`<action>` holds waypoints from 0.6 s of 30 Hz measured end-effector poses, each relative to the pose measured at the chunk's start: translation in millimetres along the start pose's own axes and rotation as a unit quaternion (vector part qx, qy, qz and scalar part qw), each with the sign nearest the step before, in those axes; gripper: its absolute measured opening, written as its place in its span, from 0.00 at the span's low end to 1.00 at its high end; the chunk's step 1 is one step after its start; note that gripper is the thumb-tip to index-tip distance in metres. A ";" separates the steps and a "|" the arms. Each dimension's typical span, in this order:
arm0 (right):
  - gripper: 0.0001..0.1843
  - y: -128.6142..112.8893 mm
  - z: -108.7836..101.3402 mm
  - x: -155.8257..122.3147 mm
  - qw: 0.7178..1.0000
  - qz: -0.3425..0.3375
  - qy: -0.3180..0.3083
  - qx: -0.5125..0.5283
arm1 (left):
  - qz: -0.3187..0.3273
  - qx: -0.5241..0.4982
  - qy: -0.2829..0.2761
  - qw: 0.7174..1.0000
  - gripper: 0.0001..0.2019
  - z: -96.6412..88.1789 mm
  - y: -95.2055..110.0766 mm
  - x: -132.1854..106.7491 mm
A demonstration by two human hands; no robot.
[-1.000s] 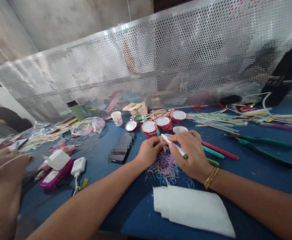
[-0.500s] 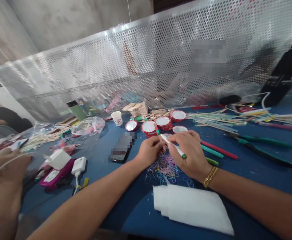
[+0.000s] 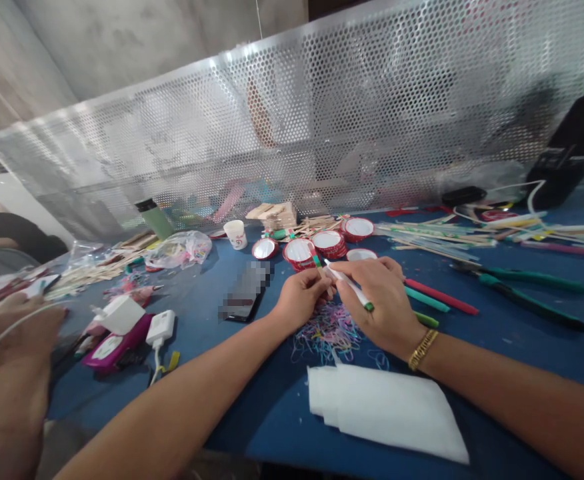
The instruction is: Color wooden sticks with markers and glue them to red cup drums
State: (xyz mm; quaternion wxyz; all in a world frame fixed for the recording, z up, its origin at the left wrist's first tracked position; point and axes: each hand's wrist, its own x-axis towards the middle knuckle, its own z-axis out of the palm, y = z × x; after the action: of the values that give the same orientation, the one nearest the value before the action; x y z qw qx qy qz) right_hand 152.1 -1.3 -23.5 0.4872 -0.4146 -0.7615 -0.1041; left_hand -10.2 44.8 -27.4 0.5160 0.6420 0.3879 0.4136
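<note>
Between the fingers of my left hand is a thin flat stick, banded red, white and green at its far end. My right hand grips a white marker with a green end; its dark tip is at the stick's green part, and whether they touch I cannot tell. Under both hands lies a loose heap of coloured rubber bands. Just beyond are several red-rimmed round tins with white tops. A folded white cloth or paper lies nearest me.
A phone and chargers lie left; another person's hand is at far left. Red and teal markers and green-handled pliers are right. A paper cup stands behind, before a perforated metal screen.
The marker's tip has shifted slightly, with a dark point now showing by the stick's green band. Both hands keep nearly the same place; the view has moved a little.
</note>
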 end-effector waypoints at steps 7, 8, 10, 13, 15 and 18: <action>0.11 3.1 2.6 0.0 1.000 0.016 -0.003 -0.007 | 0.006 -0.002 -0.004 1.000 0.20 2.1 8.9 -5.2; 0.11 3.2 2.5 0.1 1.000 0.016 -0.002 -0.004 | 0.007 -0.003 -0.004 1.000 0.20 2.2 9.5 -5.3; 0.11 2.9 2.0 0.2 1.000 0.017 -0.001 0.003 | 0.006 -0.003 -0.007 1.000 0.20 2.4 9.5 -4.6; 0.12 2.7 1.1 0.3 1.000 0.020 -0.002 0.009 | -0.001 0.001 -0.013 1.000 0.19 2.0 8.1 -2.3; 0.12 2.9 0.8 0.3 1.000 0.021 -0.002 0.009 | -0.003 0.002 -0.015 1.000 0.18 1.5 6.9 -0.8; 0.12 3.8 0.8 0.2 1.000 0.019 -0.003 0.006 | 0.001 0.013 -0.011 1.000 0.17 1.1 5.4 0.7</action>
State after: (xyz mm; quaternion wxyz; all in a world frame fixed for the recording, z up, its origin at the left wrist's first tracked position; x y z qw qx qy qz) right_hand 154.3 1.6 -24.6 0.4893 -0.4261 -0.7557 -0.0892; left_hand -8.5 44.2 -22.1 0.5112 0.6538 0.3868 0.4020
